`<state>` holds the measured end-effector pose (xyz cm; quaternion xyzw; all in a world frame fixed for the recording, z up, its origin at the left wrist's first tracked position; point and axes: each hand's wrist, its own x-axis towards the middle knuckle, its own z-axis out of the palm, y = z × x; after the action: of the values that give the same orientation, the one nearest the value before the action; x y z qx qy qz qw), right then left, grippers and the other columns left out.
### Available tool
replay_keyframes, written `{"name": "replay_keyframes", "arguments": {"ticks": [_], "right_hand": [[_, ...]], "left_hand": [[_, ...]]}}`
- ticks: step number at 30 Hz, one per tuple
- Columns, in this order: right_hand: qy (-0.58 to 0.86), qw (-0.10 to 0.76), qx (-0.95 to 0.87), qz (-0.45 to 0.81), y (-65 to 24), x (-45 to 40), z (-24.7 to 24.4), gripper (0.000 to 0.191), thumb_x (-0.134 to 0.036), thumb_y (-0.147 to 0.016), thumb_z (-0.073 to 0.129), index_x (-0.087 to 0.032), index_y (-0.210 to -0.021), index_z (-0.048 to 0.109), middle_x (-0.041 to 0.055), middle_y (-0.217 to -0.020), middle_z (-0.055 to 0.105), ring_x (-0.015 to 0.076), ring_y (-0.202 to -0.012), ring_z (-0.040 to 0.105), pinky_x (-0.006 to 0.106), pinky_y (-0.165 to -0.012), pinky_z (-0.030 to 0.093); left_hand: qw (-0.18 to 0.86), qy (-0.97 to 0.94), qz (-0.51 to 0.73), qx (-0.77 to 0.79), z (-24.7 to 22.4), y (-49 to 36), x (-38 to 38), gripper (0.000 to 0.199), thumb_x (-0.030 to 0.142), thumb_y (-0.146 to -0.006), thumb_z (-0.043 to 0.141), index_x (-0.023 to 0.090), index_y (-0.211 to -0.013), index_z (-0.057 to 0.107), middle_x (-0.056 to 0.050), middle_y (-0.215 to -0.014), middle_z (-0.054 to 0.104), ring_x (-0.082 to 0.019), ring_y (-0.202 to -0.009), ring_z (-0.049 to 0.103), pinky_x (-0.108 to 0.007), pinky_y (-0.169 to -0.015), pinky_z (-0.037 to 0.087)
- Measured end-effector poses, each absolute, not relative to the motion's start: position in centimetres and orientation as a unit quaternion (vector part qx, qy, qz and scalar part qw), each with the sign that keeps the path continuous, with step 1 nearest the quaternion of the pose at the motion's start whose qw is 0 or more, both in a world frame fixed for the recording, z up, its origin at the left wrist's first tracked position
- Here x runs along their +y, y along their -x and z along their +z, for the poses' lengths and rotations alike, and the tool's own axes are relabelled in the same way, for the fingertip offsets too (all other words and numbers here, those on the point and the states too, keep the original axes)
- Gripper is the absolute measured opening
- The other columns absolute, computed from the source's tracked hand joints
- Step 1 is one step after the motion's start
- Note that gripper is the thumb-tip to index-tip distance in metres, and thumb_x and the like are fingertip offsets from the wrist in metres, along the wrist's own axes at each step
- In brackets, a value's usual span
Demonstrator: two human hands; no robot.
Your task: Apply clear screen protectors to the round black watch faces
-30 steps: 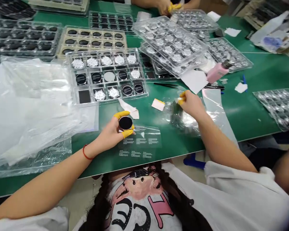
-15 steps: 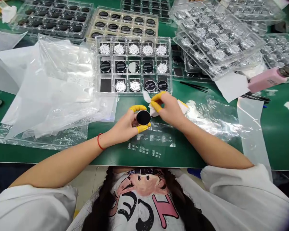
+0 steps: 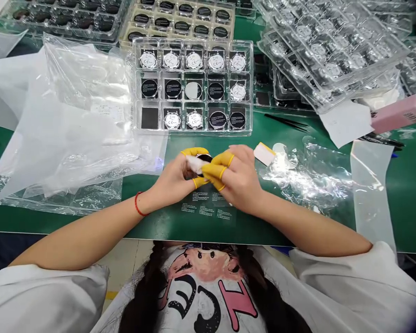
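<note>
Between its yellow-capped fingertips my left hand grips a round black disc, partly hidden by a white cloth and fingers. My right hand, also with yellow finger caps, pinches the white cloth against the disc's face. Below the hands lies a clear sheet with small white print. Beyond them stands a clear compartment tray holding white-faced round pieces and black printed discs.
Plastic bags and white sheets cover the left. A small white and yellow pad, crumpled clear film, black tweezers and a pink bottle lie right. Stacked trays stand at the back right.
My right hand has moved left and down, bringing the white cloth onto the black disc. The white and yellow pad now shows uncovered. The view has shifted slightly.
</note>
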<state>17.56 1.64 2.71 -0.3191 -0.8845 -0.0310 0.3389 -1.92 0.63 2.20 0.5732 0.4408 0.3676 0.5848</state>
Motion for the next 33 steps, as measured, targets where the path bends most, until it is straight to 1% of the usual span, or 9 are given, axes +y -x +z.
{"name": "replay_keyframes", "arguments": {"ticks": [3,5,8,12,15,21,25,29,33], "right_hand": [[0.299,0.304,-0.904,-0.029,-17.2,0.9,2.6,0.019,-0.021,-0.099,0.054,-0.029,-0.095,0.071,0.0015,-0.096,0.07,0.0193,-0.098,0.054,0.043,-0.1,0.034],[0.321,0.304,-0.897,-0.027,-17.0,1.4,2.3,0.02,-0.023,-0.099,0.052,-0.027,-0.092,0.07,0.0036,-0.096,0.069,0.0212,-0.099,0.054,0.045,-0.098,0.034],[0.385,0.319,-0.866,-0.001,-17.2,3.1,1.8,0.023,-0.029,-0.101,0.049,-0.024,-0.091,0.069,0.0065,-0.094,0.069,0.0236,-0.099,0.055,0.046,-0.094,0.036],[0.463,0.323,-0.824,0.055,-18.8,5.1,2.3,0.02,-0.036,-0.099,0.054,-0.022,-0.102,0.068,0.0082,-0.1,0.07,0.0259,-0.1,0.058,0.048,-0.094,0.04],[0.51,0.316,-0.787,0.143,-20.1,5.7,3.7,0.024,-0.031,-0.093,0.06,-0.02,-0.113,0.068,0.0099,-0.109,0.071,0.0278,-0.107,0.06,0.049,-0.094,0.045],[0.521,0.244,-0.732,0.364,-20.9,5.5,6.3,0.011,-0.027,-0.087,0.064,-0.02,-0.086,0.073,0.0051,-0.095,0.074,0.0207,-0.09,0.066,0.039,-0.082,0.053],[0.517,0.225,-0.721,0.402,-20.4,5.1,6.7,0.008,-0.023,-0.084,0.066,-0.02,-0.085,0.073,0.0046,-0.093,0.074,0.0189,-0.085,0.065,0.035,-0.075,0.052],[0.513,0.218,-0.724,0.407,-20.2,4.8,7.1,0.004,-0.016,-0.079,0.067,-0.019,-0.08,0.07,0.0038,-0.09,0.073,0.0186,-0.085,0.064,0.036,-0.079,0.052],[0.485,0.262,-0.711,0.438,-20.5,4.7,7.9,0.009,-0.028,-0.084,0.07,-0.02,-0.081,0.068,0.0033,-0.091,0.071,0.0185,-0.086,0.063,0.038,-0.085,0.051]], "left_hand": [[0.561,-0.596,0.355,0.451,2.1,2.1,0.7,0.05,0.025,-0.075,0.08,0.019,-0.119,0.058,-0.005,-0.104,0.07,-0.016,-0.084,0.066,-0.026,-0.071,0.051],[0.587,-0.576,0.357,0.443,1.9,2.0,0.7,0.051,0.026,-0.073,0.083,0.018,-0.117,0.057,-0.005,-0.107,0.07,-0.017,-0.089,0.068,-0.028,-0.076,0.054],[0.638,-0.529,0.359,0.429,2.1,1.6,0.7,0.053,0.029,-0.073,0.085,0.019,-0.115,0.054,-0.003,-0.097,0.072,-0.017,-0.086,0.071,-0.028,-0.079,0.056],[0.646,-0.509,0.376,0.427,3.3,1.4,0.4,0.057,0.029,-0.075,0.085,0.019,-0.118,0.05,-0.002,-0.089,0.074,-0.017,-0.082,0.074,-0.028,-0.076,0.058],[0.614,-0.51,0.413,0.438,3.8,1.8,0.4,0.057,0.027,-0.077,0.083,0.02,-0.12,0.046,-0.004,-0.094,0.076,-0.018,-0.089,0.076,-0.029,-0.08,0.06],[0.579,-0.532,0.45,0.424,3.5,2.2,0.5,0.052,0.028,-0.081,0.08,0.024,-0.12,0.047,-0.005,-0.108,0.075,-0.021,-0.099,0.077,-0.034,-0.093,0.062],[0.571,-0.531,0.458,0.428,3.6,2.2,0.6,0.053,0.027,-0.08,0.081,0.024,-0.119,0.046,-0.004,-0.107,0.074,-0.021,-0.099,0.077,-0.034,-0.094,0.062],[0.584,-0.518,0.458,0.425,3.7,2.1,0.7,0.054,0.027,-0.08,0.08,0.023,-0.12,0.045,-0.004,-0.106,0.074,-0.021,-0.099,0.077,-0.035,-0.094,0.062],[0.598,-0.518,0.431,0.434,2.7,1.8,0.9,0.057,0.027,-0.079,0.08,0.024,-0.122,0.043,-0.004,-0.104,0.074,-0.024,-0.107,0.075,-0.039,-0.096,0.061]]}}
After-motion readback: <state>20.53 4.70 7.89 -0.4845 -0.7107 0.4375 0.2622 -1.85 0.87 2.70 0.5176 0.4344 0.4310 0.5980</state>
